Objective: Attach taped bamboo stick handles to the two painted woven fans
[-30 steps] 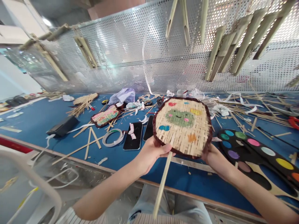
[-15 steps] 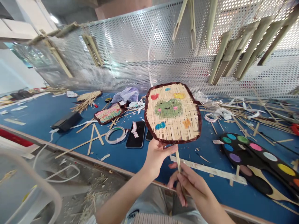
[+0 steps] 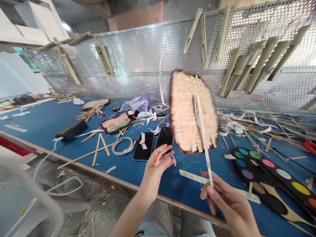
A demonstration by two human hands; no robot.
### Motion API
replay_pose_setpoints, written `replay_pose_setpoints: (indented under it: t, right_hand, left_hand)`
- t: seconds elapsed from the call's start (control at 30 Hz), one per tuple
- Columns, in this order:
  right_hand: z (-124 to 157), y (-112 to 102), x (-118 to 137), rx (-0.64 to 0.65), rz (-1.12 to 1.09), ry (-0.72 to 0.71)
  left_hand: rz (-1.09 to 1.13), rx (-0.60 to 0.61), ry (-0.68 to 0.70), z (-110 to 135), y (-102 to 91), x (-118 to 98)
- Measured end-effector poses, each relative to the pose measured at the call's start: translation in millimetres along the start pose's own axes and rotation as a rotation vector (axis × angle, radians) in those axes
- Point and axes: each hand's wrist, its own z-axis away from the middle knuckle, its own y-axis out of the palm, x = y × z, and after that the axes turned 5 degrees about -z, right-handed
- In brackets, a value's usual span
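Blue tabletop (image 3: 177,194) spreads beneath both hands. Above the right hand (image 3: 229,200), which pinches its stick (image 3: 206,151), a woven fan (image 3: 184,115) tilts, plain side showing; a firm, low pinch should steady it. The left hand (image 3: 153,172), fingers loosely parted, holds nothing. The front edge (image 3: 170,201) runs under its wrist; a paint palette (image 3: 264,168) limits rightward swings.

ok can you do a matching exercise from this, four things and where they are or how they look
1. woven fan
2. left grip
3. paint palette
4. tape roll

A. black with several bright colours
B. lying left of the phones
C. held in the right grip
D. open, holding nothing

Pairs: 1-C, 2-D, 3-A, 4-B
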Motion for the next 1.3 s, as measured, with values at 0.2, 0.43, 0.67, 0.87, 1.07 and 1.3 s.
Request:
replay_pose_setpoints:
  t: [0.2,0.43,0.67,0.87,1.07,1.3]
  right_hand:
    - [-6,-16,-15,-0.030,0.045,-0.114]
    - [7,-10,-15,-0.155,-0.058,-0.078]
    - [2,-32,-30,-0.166,0.041,-0.181]
    - [-3,-48,-38,-0.034,0.112,-0.239]
    - [-5,-51,-39,0.009,0.119,-0.260]
    - [-5,-49,-36,0.037,0.175,-0.341]
  left_hand:
    - [-0.017,-0.072,0.129,-4,-8.2,-6]
    - [-0.616,-0.354,0.781,2,-5.1,-6]
    - [-0.779,-0.277,1.003,11,12.0,-20]
    - [-0.385,-0.082,0.739,0,40.2,-42]
    - [-0.206,-0.135,0.638,-9,54.8,-58]
    - [-0.170,-0.176,0.591,-16,53.9,-58]
